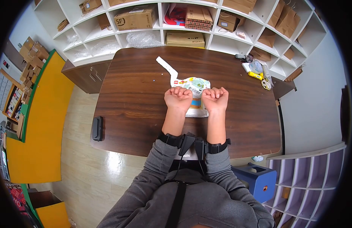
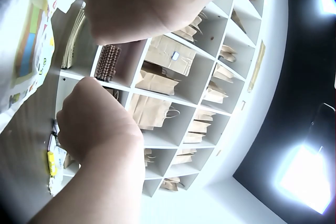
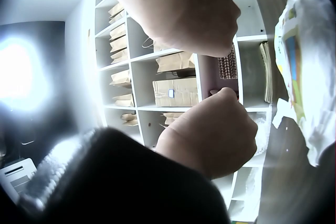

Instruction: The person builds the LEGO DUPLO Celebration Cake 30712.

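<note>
A white plastic package [image 1: 198, 84] with a colourful print lies on the table under both hands, and a white torn strip [image 1: 167, 69] stretches from its upper left corner. My left hand [image 1: 178, 98] is over the package's left side, palm up with fingers curled. Beside it, my right hand [image 1: 215, 99] is held the same way over the right side, with a gap between the two. Neither hand holds anything. In the left wrist view the package [image 2: 23, 50] is at the left edge; the right wrist view shows it [image 3: 310, 71] at the right.
The brown table [image 1: 134, 98] carries a black case [image 1: 97, 128] at its left edge. Yellow tape [image 1: 256, 75], scissors [image 1: 265, 84] and other small items sit at the back right. White shelves [image 1: 221, 42] with boxes and paper bags stand behind. A blue stool [image 1: 259, 180] is at the lower right.
</note>
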`<state>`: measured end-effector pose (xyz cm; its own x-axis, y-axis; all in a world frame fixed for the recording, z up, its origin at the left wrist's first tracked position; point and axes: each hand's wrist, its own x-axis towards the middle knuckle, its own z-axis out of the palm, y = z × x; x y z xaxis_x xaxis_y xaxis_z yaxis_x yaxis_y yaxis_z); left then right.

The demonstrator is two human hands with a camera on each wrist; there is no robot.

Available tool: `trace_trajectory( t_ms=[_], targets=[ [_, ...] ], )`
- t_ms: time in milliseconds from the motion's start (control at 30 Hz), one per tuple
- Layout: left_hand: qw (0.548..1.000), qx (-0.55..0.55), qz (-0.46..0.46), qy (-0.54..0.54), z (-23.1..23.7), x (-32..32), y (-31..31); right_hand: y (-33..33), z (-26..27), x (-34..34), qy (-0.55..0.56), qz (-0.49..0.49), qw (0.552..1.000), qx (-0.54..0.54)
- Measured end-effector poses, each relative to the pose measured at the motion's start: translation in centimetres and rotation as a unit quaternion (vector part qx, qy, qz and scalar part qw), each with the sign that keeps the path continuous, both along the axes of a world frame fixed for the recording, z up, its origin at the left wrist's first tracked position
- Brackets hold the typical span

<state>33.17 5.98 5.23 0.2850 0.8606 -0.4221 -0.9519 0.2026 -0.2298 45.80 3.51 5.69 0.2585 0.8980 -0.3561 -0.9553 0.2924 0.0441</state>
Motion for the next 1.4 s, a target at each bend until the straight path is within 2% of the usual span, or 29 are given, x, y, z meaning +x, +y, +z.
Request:
trace_trajectory(
  t_ms=[267,333,367,433,467,533,567,600,633,667,733,767,800,833,867,900,933,1000,1033,1067,1100,1133,1167,1200,1233,1267,1333,1367,1400],
  targets=[
    [1.0,0.029,-0.008,-0.006,0.3,0.0,-0.3,-0.1,0.4,-0.3,-0.005,0.009,1.0,-0.005],
    [0.988,0.147,0.025,0.035,0.5,-0.1,-0.4,-0.2,0.6,-0.3,-0.05,0.074,0.982,0.163],
    [0.988,0.147,0.024,0.035,0.6,-0.1,-0.4,-0.2,0.8,-0.2,-0.05,0.074,0.983,0.163],
    [0.963,0.237,0.066,0.112,1.9,-0.2,-0.7,-0.7,2.7,-0.8,-0.054,0.124,0.959,0.249],
    [0.963,0.236,0.065,0.113,2.5,-0.2,-0.9,-0.9,3.2,-1.0,-0.054,0.123,0.96,0.247],
    [0.907,0.306,0.091,0.275,3.5,-0.1,-1.0,-1.0,3.8,-1.4,-0.154,0.114,0.956,0.222],
    [0.881,0.332,0.109,0.32,3.0,0.1,-0.7,-0.9,3.7,-1.6,-0.154,0.115,0.956,0.222],
    [0.881,0.331,0.109,0.321,3.2,0.0,-0.7,-0.9,3.6,-1.9,-0.248,0.095,0.948,0.178],
    [0.829,0.37,0.096,0.408,3.3,-0.1,-0.8,-0.9,3.5,-2.0,-0.339,0.075,0.928,0.131],
    [0.767,0.406,0.082,0.49,3.4,-0.2,-0.8,-0.8,3.3,-2.1,-0.34,0.073,0.929,0.13],
    [0.756,0.415,0.04,0.504,2.6,-0.6,-0.4,-0.6,2.4,-1.9,-0.571,0.061,0.818,0.041],
    [0.706,0.397,0.002,0.586,2.2,-0.7,-0.3,-0.5,1.8,-1.6,-0.625,0.072,0.777,0.01],
    [0.649,0.375,-0.035,0.661,1.9,-0.8,-0.2,-0.5,1.5,-1.6,-0.625,0.072,0.777,0.009],
    [0.593,0.349,-0.018,0.726,1.5,-0.8,-0.3,-0.6,1.3,-1.6,-0.716,0.06,0.694,-0.046],
    [0.593,0.349,-0.018,0.725,0.8,-0.9,-0.2,-0.7,1.1,-1.7,-0.794,0.048,0.598,-0.1],
    [0.566,0.341,-0.001,0.751,0.4,-1.1,-0.2,-1.0,1.3,-1.8,-0.842,0.038,0.519,-0.142],
    [0.537,0.332,0.016,0.775,-0.1,-1.2,-0.1,-0.9,0.9,-1.7,-0.842,0.037,0.519,-0.143],
    [0.53,0.331,0.014,0.78,-0.5,-1.3,-0.3,-0.7,-0.8,-1.6,-0.897,-0.013,0.424,-0.125],
    [0.523,0.329,0.015,0.786,-0.5,-1.4,-0.4,-0.6,-1.5,-1.7,-0.897,-0.012,0.424,-0.125],
    [0.523,0.329,0.015,0.786,-0.6,-1.5,-0.5,-0.6,-2.1,-1.8,-0.909,-0.024,0.395,-0.129],
    [0.47,0.344,0.02,0.813,-0.7,-1.5,-0.5,-0.6,-2.5,-1.9,-0.921,-0.037,0.364,-0.134],
    [0.416,0.358,0.026,0.836,-0.9,-1.6,-0.6,-0.6,-2.9,-2.1,-0.921,-0.037,0.364,-0.135],
    [0.416,0.359,0.026,0.835,-1.6,-1.6,-0.7,-0.6,-3.3,-2.1,-0.93,-0.043,0.337,-0.142],
    [0.355,0.336,0.035,0.872,-2.9,-1.5,-0.7,-0.7,-3.5,-2.1,-0.938,-0.049,0.309,-0.149],
    [0.293,0.311,0.046,0.903,-3.5,-1.5,-0.8,-0.7,-3.8,-2.0,-0.938,-0.05,0.308,-0.15],
    [0.294,0.312,0.046,0.902,-4.2,-1.6,-0.9,-0.7,-4.0,-1.7,-0.939,-0.04,0.309,-0.144],
    [0.227,0.321,-0.008,0.92,-4.4,-1.9,-1.3,-1.0,-4.4,-1.2,-0.94,-0.027,0.309,-0.138],
    [0.228,0.32,-0.009,0.92,-4.5,-1.9,-1.4,-1.1,-4.7,-0.9,-0.941,-0.011,0.309,-0.14],
    [0.138,0.335,-0.01,0.932,-4.1,-1.8,-1.6,-1.3,-4.9,-0.6,-0.941,0.005,0.308,-0.142]
  ],
)
